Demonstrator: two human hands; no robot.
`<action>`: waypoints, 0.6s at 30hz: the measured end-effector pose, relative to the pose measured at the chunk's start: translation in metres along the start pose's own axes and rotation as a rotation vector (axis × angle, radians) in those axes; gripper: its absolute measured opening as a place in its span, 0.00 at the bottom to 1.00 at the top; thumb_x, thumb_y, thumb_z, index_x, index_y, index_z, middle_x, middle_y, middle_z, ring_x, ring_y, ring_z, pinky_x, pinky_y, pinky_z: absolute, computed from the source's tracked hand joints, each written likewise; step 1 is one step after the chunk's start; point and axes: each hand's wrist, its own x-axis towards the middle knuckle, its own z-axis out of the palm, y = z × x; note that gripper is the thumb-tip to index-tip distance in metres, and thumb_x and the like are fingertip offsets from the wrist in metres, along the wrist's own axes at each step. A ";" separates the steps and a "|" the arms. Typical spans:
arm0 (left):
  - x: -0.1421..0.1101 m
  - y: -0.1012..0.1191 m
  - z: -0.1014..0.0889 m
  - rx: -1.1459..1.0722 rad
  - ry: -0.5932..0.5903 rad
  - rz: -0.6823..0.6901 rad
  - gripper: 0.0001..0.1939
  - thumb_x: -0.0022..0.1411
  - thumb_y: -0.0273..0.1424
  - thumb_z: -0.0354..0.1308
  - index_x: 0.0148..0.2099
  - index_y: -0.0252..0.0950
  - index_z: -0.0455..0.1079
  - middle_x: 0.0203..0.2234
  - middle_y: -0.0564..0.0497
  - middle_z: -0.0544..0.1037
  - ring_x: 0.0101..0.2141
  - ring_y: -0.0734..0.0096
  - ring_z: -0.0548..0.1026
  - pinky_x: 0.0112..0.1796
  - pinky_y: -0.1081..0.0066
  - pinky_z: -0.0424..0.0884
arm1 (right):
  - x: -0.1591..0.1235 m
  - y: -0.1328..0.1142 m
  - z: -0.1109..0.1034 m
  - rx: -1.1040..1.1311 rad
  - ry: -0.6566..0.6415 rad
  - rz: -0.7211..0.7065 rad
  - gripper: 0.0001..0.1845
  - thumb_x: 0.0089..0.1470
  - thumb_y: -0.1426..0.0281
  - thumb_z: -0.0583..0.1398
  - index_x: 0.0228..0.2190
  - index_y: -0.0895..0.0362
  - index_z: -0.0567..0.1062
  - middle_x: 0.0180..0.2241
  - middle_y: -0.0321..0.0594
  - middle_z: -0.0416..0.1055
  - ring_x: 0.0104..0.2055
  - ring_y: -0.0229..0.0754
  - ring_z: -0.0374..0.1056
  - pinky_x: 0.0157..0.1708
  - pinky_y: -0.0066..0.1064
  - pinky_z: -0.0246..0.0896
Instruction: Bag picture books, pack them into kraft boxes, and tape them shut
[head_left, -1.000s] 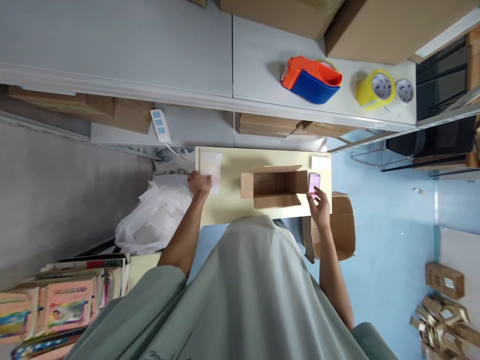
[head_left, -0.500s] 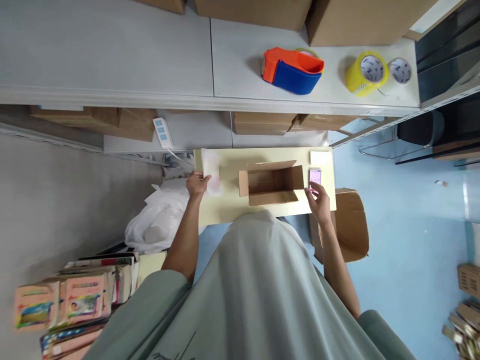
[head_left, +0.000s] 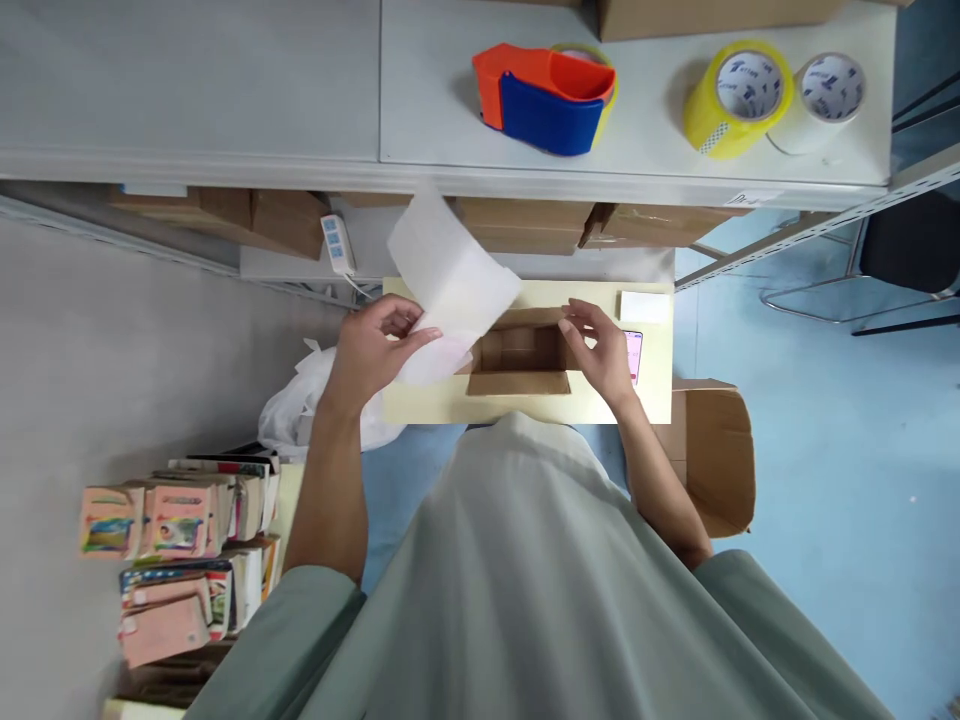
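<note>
A thin, translucent white sheet (head_left: 457,285), perhaps foam or a plastic bag, is pinched in my left hand (head_left: 375,350), raised above the table's left part. Its lower end hangs over the left flap of a small cardboard box (head_left: 517,383) that stands with its top flaps spread. Near the box's right side my right hand (head_left: 598,352) hovers with fingers apart and nothing in them. Partly hidden behind that hand lies a phone (head_left: 634,355) with a pink screen. Both hands are over a pale yellow table (head_left: 427,405).
On the shelf above stand an orange and blue tape dispenser (head_left: 551,105) and a yellow tape roll (head_left: 739,100). A white block (head_left: 645,307) lies behind the phone. An open carton (head_left: 720,460) is right of the table, a white plastic bag (head_left: 300,395) and books (head_left: 180,520) left.
My left hand has lifted the white sheet off the table and moved it up toward the box. My right hand has moved left, away from the phone, to the box's right side.
</note>
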 end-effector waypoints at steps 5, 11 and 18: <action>0.009 0.039 0.046 0.033 -0.164 0.137 0.13 0.63 0.42 0.73 0.40 0.40 0.79 0.36 0.52 0.83 0.35 0.66 0.79 0.41 0.67 0.77 | -0.004 -0.006 -0.007 -0.101 0.018 -0.135 0.38 0.73 0.46 0.60 0.75 0.46 0.61 0.69 0.50 0.72 0.69 0.59 0.72 0.64 0.58 0.77; 0.008 0.055 0.079 0.054 -0.313 0.164 0.12 0.65 0.42 0.71 0.39 0.39 0.80 0.36 0.51 0.84 0.35 0.66 0.78 0.41 0.65 0.75 | -0.014 -0.003 -0.020 -0.242 0.127 -0.178 0.43 0.75 0.48 0.57 0.80 0.46 0.48 0.77 0.55 0.56 0.80 0.70 0.53 0.66 0.73 0.69; 0.010 0.048 0.091 -0.079 -0.461 0.082 0.17 0.62 0.47 0.74 0.40 0.38 0.82 0.35 0.49 0.85 0.35 0.64 0.80 0.39 0.65 0.76 | -0.032 -0.024 -0.048 -0.488 -0.092 -0.339 0.31 0.76 0.63 0.59 0.75 0.45 0.65 0.70 0.50 0.71 0.74 0.65 0.66 0.68 0.65 0.69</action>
